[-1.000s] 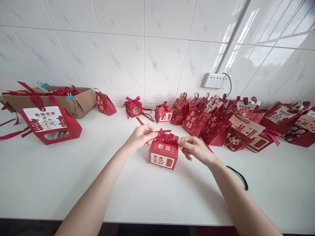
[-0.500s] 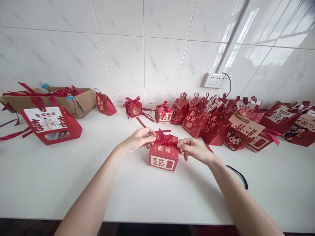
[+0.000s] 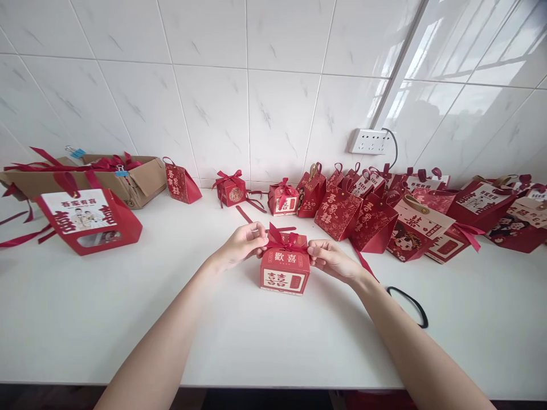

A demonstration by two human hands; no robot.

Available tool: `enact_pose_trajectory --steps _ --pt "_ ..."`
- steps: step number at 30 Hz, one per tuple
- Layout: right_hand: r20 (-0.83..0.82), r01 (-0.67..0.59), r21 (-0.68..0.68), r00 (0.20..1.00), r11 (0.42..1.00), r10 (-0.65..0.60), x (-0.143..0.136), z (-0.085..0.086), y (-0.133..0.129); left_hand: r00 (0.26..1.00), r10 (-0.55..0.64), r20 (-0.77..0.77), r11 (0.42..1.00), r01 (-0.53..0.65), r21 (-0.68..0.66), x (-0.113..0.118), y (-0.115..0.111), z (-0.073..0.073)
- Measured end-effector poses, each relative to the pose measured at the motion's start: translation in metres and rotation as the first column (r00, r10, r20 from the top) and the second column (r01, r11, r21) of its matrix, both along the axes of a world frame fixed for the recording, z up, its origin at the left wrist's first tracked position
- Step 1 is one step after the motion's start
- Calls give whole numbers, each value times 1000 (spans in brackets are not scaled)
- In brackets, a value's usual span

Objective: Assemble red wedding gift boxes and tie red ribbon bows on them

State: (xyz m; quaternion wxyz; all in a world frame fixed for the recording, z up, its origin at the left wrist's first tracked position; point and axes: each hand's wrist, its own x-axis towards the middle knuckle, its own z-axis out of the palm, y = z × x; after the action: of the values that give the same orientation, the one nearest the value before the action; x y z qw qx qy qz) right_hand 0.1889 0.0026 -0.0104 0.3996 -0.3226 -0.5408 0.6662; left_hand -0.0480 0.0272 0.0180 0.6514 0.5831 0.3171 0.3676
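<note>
A small red gift box point(image 3: 285, 274) with white and red printed panels stands upright on the white table, centred before me. Across its top runs a dark red ribbon point(image 3: 287, 243), tied in a bow. At the bow's left side, my left hand point(image 3: 245, 244) pinches part of the ribbon between thumb and fingers. On the opposite side my right hand point(image 3: 330, 257) pinches the ribbon too, close to the box's upper right edge. Behind the box lie loose strips of red ribbon point(image 3: 244, 214).
Several red gift bags point(image 3: 337, 212) crowd the back right. Two bow-tied boxes point(image 3: 231, 191) stand near the tiled wall. A cardboard box point(image 3: 147, 177) of ribbons and a windowed bag point(image 3: 123, 219) are at left. A black loop point(image 3: 412, 304) lies right; a power strip point(image 3: 371, 142) hangs behind.
Both hands keep their pinch on the ribbon, with the right one slightly shifted. The box appears turned a little and the camera view has tilted slightly.
</note>
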Motion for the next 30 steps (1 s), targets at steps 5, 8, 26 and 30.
enact_pose_trajectory --steps 5,8,26,30 --pt "3 -8 3 1000 1000 8 0 0 0 1000 -26 14 1000 26 -6 -3 0 0" --pt "25 -38 -7 999 999 38 5 -1 2 999 -38 -29 999 38 -18 -3 1 0" --pt "157 335 45 928 941 -337 22 4 7 800 579 -155 791 -505 346 -6 8 6" --pt "166 336 203 914 920 -370 18 6 4 891 355 -282 929 -302 215 -20 5 17"
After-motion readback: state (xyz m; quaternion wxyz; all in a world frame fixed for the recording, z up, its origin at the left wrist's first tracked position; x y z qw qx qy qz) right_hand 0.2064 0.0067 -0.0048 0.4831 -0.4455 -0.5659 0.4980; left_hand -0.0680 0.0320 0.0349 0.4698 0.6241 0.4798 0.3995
